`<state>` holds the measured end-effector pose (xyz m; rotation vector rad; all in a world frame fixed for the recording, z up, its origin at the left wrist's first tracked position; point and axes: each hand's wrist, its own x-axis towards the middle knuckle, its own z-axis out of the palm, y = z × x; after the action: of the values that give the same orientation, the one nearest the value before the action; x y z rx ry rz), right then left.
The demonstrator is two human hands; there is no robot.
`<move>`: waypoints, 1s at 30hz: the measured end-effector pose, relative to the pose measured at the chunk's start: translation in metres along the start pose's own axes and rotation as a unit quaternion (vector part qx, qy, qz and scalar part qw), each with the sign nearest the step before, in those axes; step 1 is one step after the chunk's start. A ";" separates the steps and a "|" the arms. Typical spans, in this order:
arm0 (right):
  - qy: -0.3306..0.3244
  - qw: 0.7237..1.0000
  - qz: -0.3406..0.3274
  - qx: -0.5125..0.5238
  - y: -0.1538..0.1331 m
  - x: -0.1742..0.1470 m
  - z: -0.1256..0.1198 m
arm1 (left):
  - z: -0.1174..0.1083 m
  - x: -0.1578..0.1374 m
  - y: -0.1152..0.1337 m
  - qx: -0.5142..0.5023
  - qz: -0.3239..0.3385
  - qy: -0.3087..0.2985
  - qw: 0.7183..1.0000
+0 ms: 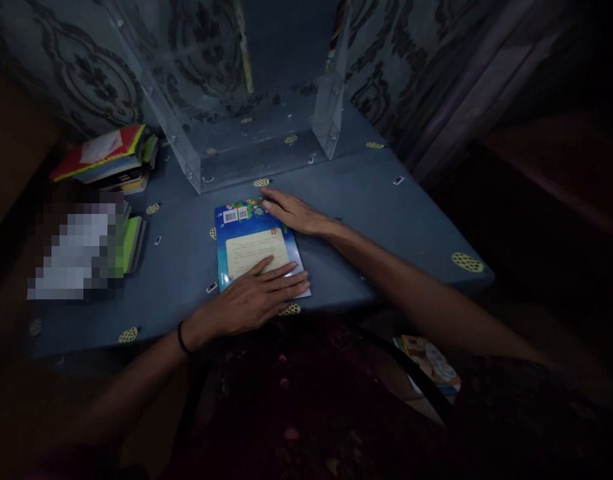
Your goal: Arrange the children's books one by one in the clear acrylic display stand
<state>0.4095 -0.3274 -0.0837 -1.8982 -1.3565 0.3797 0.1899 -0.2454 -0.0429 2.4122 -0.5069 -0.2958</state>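
A blue book (223,248) lies closed on the table near its front edge, with a pale text panel and a barcode facing up. My left hand (256,293) rests flat across the book's lower part, fingers stretched to the right. At the upper right corner of the cover lies my right hand (293,212), its fingers extended and pointing left. Neither hand is wrapped round the book. The lower edge of the book is partly hidden under my left hand.
Behind the book stands a clear acrylic rack (329,120) with a book in it. Stacked books (111,157) sit at the back left, with a blurred-out pile (131,243) in front. Below the table's right side is another book (431,360). A patterned cloth (376,220) covers the table.
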 end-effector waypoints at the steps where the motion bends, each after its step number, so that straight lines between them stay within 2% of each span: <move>1: -0.002 1.000 0.003 -0.021 -0.002 -0.001 0.003 | 0.001 -0.001 0.001 0.009 0.006 0.007 1.000; 5: 0.020 0.989 -0.024 -0.143 -0.015 -0.009 0.017 | 0.004 -0.009 -0.001 0.016 0.035 0.071 0.997; 8: 0.035 0.975 -0.054 -0.212 -0.027 -0.026 0.027 | 0.004 -0.015 -0.007 -0.028 0.046 0.192 0.980; 11: 0.020 0.968 -0.085 -0.234 -0.039 -0.053 0.036 | 0.005 -0.020 -0.015 -0.085 -0.006 0.322 0.943; 13: 0.011 0.966 -0.104 -0.238 -0.047 -0.074 0.042 | 0.005 -0.023 -0.021 -0.090 -0.035 0.354 0.930; 17: -0.008 0.963 -0.122 -0.241 -0.059 -0.113 0.047 | 0.002 -0.036 -0.039 0.020 -0.056 0.303 0.951; 20: -0.023 0.961 -0.136 -0.238 -0.065 -0.133 0.044 | -0.003 -0.052 -0.050 0.132 -0.116 0.210 0.962; 22: -0.032 0.961 -0.144 -0.236 -0.068 -0.143 0.042 | -0.005 -0.065 -0.052 0.172 -0.127 0.142 0.967; 25: -0.034 0.960 -0.149 -0.234 -0.071 -0.157 0.042 | 0.000 -0.084 -0.041 0.205 -0.090 0.090 0.970; 30: -0.014 0.959 -0.184 -0.215 -0.067 -0.180 0.048 | 0.024 -0.106 -0.015 0.248 -0.050 0.080 0.964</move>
<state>0.2636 -0.4607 -0.1005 -1.9155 -1.8871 -0.0850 0.0905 -0.2022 -0.0617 2.9225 -0.4237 -0.0112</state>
